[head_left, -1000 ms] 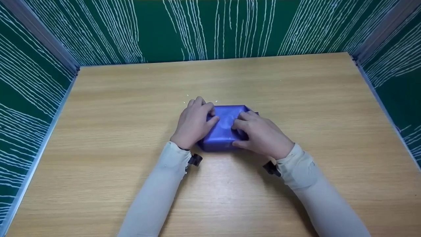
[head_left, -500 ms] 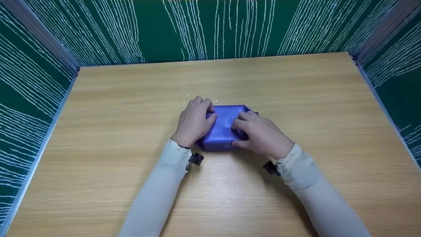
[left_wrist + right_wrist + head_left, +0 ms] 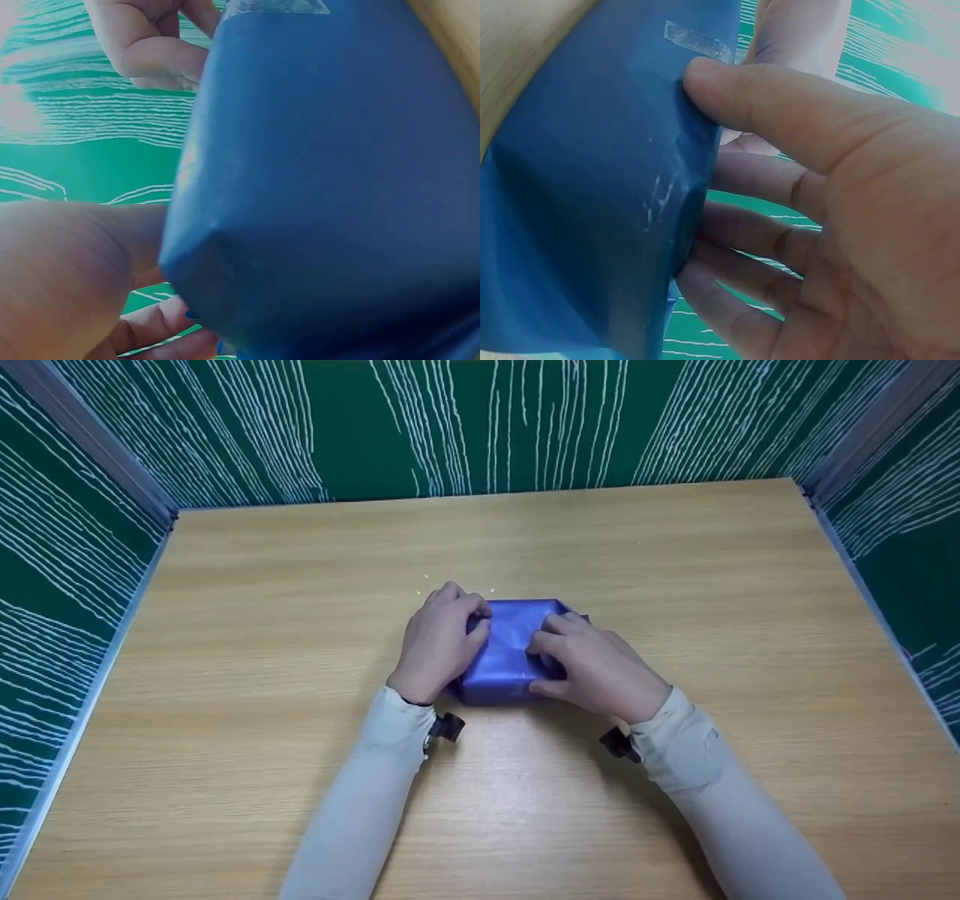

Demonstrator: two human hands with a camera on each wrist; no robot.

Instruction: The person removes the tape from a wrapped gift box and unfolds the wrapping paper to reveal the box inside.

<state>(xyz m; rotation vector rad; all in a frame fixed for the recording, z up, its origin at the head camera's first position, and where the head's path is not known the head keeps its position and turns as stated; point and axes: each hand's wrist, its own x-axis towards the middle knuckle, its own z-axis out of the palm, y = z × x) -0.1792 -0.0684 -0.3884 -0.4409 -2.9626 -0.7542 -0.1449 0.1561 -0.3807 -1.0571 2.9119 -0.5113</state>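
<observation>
A box-shaped parcel (image 3: 514, 622) in shiny purple-blue wrapping paper lies on the wooden table, between both hands. At its left end my left hand (image 3: 441, 643) grips the parcel's upper edge, thumb close to the curled index finger. My right hand (image 3: 596, 671) holds the right side, thumb against the near face and fingers bent over the top. Clear tape (image 3: 697, 39) sticks to the paper close to the right thumb in the right wrist view. Seen from the left wrist, the parcel (image 3: 322, 150) shows a folded corner; some left fingertips are hidden behind it.
The wooden table (image 3: 262, 660) stretches out around the parcel. Small white scraps (image 3: 427, 577) lie just beyond it. Green panels (image 3: 360, 435) with white streaks stand along the back and both sides.
My left hand has shifted slightly left, and its thumb has drawn back toward the parcel's left edge. The right hand and the parcel look unmoved.
</observation>
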